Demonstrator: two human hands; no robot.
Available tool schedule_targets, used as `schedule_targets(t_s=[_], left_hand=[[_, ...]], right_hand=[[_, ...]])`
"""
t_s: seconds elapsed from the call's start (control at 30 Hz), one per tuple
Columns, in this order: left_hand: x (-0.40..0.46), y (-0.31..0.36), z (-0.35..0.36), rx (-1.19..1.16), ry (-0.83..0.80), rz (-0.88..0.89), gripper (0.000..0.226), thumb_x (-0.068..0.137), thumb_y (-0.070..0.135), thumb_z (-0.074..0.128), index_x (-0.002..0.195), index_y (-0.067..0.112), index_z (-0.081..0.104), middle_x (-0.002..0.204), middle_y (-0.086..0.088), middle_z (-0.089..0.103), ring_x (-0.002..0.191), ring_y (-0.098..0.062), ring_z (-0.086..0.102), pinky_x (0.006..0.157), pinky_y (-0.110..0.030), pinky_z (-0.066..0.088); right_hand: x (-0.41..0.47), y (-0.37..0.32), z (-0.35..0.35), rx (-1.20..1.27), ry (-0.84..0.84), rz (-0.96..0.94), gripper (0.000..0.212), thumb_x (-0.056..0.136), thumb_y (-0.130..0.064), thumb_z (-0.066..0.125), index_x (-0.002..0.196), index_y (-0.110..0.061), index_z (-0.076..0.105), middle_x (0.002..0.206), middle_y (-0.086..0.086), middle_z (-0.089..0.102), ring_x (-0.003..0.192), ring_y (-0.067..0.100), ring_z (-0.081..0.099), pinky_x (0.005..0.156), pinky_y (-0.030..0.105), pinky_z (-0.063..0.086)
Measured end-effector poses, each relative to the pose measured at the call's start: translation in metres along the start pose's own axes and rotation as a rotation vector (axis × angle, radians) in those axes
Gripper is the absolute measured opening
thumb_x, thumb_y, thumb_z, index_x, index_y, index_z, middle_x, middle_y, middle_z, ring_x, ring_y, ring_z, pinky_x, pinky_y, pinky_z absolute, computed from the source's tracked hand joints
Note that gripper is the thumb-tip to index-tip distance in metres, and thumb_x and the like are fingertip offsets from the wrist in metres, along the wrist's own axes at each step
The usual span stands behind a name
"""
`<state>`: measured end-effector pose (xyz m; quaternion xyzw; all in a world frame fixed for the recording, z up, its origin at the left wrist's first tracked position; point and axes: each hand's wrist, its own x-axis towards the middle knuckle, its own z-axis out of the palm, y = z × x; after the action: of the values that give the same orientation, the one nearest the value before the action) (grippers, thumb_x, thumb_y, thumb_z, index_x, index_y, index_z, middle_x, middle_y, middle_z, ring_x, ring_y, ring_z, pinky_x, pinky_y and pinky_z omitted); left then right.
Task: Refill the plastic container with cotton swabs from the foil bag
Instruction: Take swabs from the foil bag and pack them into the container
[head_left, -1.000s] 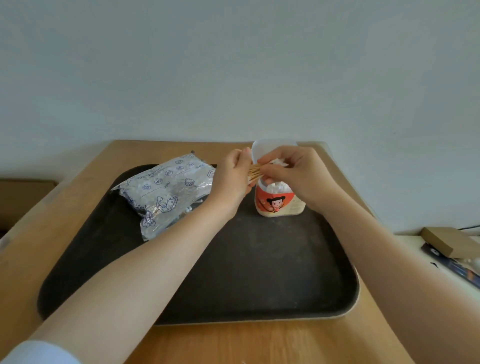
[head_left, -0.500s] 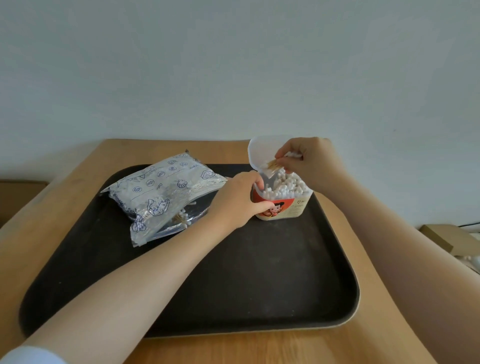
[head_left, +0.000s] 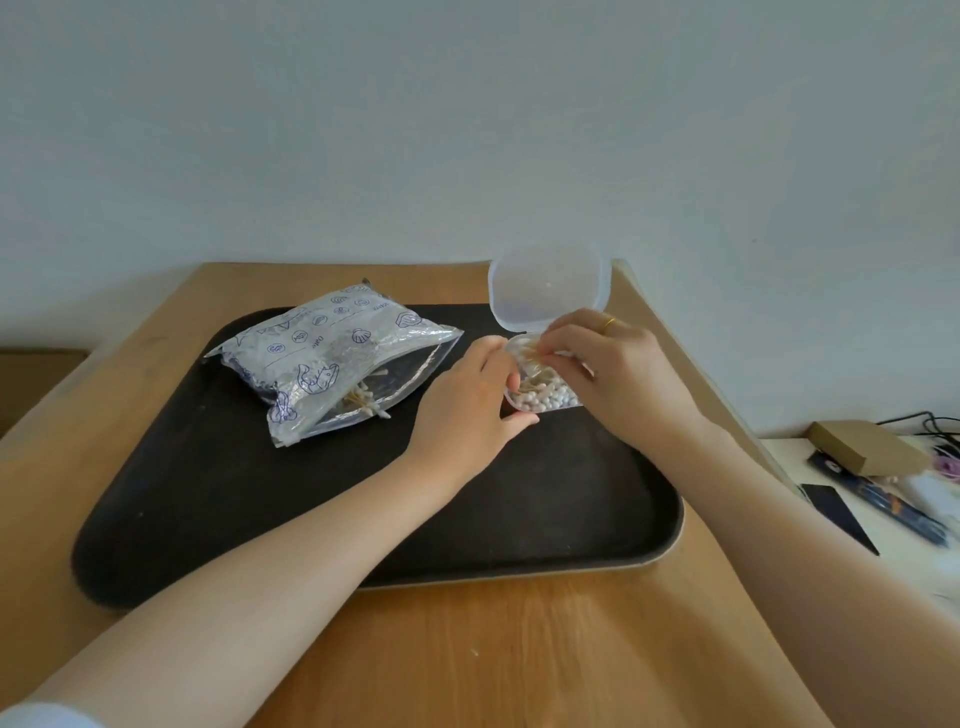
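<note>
The plastic container (head_left: 540, 395) stands on the dark tray (head_left: 363, 519) at about two o'clock from the tray's middle, its hinged lid (head_left: 548, 288) flipped up behind it. The left hand (head_left: 467, 402) curls round its near-left wall, steadying it. The right hand (head_left: 618, 374) pinches a few cotton swabs (head_left: 532, 358) over the open mouth, their sticks slanting into the packed white tips. The foil bag (head_left: 332, 358) lies at ten o'clock, mouth agape, with more swabs showing inside.

The swabs look feather-light and thin (stiff enough to push, likely to scatter or snag crosswise), so taking them mid-stick as a tight bundle seems wise. The container probably weighs little and would tip, hence the steadying grip low on its wall.

Compared with half a second ago, the right hand has dropped from the lid's height into the mouth, and the left has wrapped further round the container.
</note>
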<state>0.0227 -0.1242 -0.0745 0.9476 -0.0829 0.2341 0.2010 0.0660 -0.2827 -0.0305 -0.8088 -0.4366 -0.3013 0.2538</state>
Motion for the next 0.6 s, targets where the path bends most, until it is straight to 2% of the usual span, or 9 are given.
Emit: schedule_targets(t_s=[0.1, 0.17, 0.2, 0.27, 0.37, 0.47, 0.53, 0.6], left_hand=[[-0.003, 0.001, -0.006, 0.05, -0.016, -0.021, 0.041, 0.078, 0.035, 0.07, 0.109, 0.016, 0.051, 0.127, 0.003, 0.044, 0.098, -0.014, 0.055, 0.071, -0.022, 0.04], [-0.003, 0.002, -0.009, 0.105, -0.072, -0.046, 0.052, 0.081, 0.032, 0.066, 0.125, 0.015, 0.046, 0.127, 0.001, 0.039, 0.101, -0.015, 0.053, 0.075, -0.024, 0.045], [-0.002, 0.003, -0.01, 0.118, -0.104, -0.054, 0.055, 0.08, 0.034, 0.066, 0.127, 0.014, 0.046, 0.129, 0.0, 0.037, 0.106, -0.016, 0.051, 0.081, -0.026, 0.046], [-0.001, 0.005, -0.007, 0.108, -0.164, -0.063, 0.069, 0.075, 0.049, 0.068, 0.129, 0.012, 0.046, 0.138, 0.0, 0.03, 0.121, -0.016, 0.042, 0.097, -0.031, 0.043], [0.003, 0.011, -0.003, -0.025, -0.222, -0.125, 0.091, 0.065, 0.062, 0.07, 0.135, 0.012, 0.04, 0.147, 0.004, 0.02, 0.129, -0.014, 0.036, 0.105, -0.035, 0.038], [0.009, 0.014, -0.003, -0.139, -0.231, -0.144, 0.085, 0.063, 0.062, 0.071, 0.127, 0.01, 0.048, 0.151, 0.009, 0.013, 0.129, -0.014, 0.035, 0.104, -0.036, 0.038], [0.011, 0.015, 0.0, -0.18, -0.175, -0.107, 0.068, 0.076, 0.056, 0.062, 0.122, 0.007, 0.055, 0.145, 0.004, 0.028, 0.114, -0.014, 0.048, 0.095, -0.033, 0.044], [0.012, 0.017, 0.003, -0.213, -0.065, -0.094, 0.041, 0.092, 0.038, 0.05, 0.109, 0.003, 0.064, 0.132, -0.002, 0.043, 0.106, -0.017, 0.053, 0.09, -0.03, 0.043]], right_hand=[[-0.005, -0.006, -0.001, 0.075, 0.109, 0.092, 0.006, 0.082, -0.004, 0.064, 0.085, -0.003, 0.07, 0.087, 0.008, 0.068, 0.071, 0.019, 0.064, 0.065, 0.025, 0.053], [-0.007, -0.011, -0.005, 0.207, 0.173, 0.331, 0.005, 0.083, -0.006, 0.066, 0.085, -0.009, 0.07, 0.084, 0.001, 0.068, 0.072, 0.01, 0.062, 0.066, 0.013, 0.048], [-0.008, -0.012, -0.006, 0.295, 0.184, 0.488, 0.006, 0.084, -0.009, 0.066, 0.085, -0.013, 0.07, 0.082, -0.003, 0.068, 0.072, 0.006, 0.062, 0.065, 0.011, 0.048], [-0.011, -0.015, -0.004, 0.522, 0.229, 0.735, 0.007, 0.085, -0.011, 0.064, 0.084, -0.017, 0.068, 0.077, -0.008, 0.067, 0.069, 0.002, 0.064, 0.063, 0.013, 0.051], [-0.012, -0.015, -0.005, 0.878, 0.374, 0.912, 0.01, 0.087, -0.007, 0.061, 0.08, -0.014, 0.066, 0.075, -0.001, 0.066, 0.064, 0.009, 0.062, 0.067, 0.023, 0.054], [-0.014, -0.011, -0.007, 0.976, 0.398, 0.964, 0.01, 0.088, -0.007, 0.06, 0.08, -0.012, 0.064, 0.075, 0.004, 0.064, 0.064, 0.011, 0.06, 0.075, 0.033, 0.055], [-0.017, -0.009, -0.007, 0.995, 0.4, 0.974, 0.01, 0.088, -0.008, 0.059, 0.081, -0.011, 0.064, 0.074, 0.004, 0.064, 0.064, 0.01, 0.061, 0.072, 0.031, 0.055], [-0.019, -0.01, -0.007, 1.016, 0.401, 0.96, 0.01, 0.088, -0.007, 0.059, 0.081, -0.011, 0.065, 0.072, 0.004, 0.064, 0.063, 0.01, 0.06, 0.068, 0.027, 0.054]])
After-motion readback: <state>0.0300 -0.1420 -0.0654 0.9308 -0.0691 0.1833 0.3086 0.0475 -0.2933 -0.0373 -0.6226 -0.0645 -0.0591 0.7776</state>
